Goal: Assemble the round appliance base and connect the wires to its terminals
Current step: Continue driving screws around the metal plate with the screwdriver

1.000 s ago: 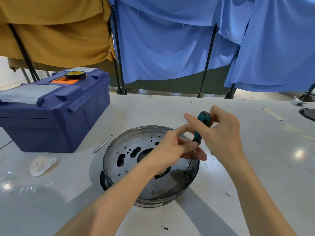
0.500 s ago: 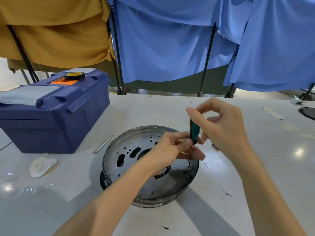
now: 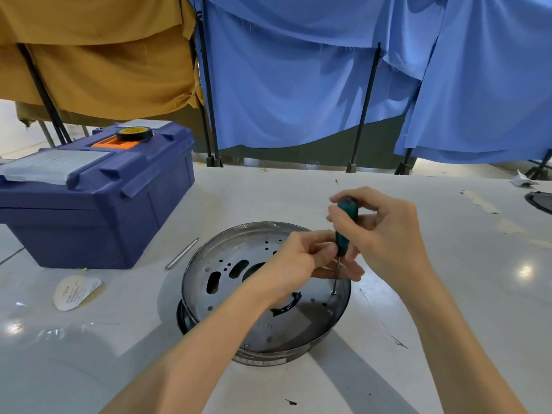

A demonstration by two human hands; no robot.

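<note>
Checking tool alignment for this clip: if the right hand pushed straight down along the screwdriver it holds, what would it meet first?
Likely the small screw in the round base, where the screwdriver tip seems to rest; depth is hard to judge.

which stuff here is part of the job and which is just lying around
In the job: round base, screwdriver, right hand gripping its handle, left hand pinching it lower down.
Lying about: toolbox, tape roll on it, metal rod, paper label.
</note>
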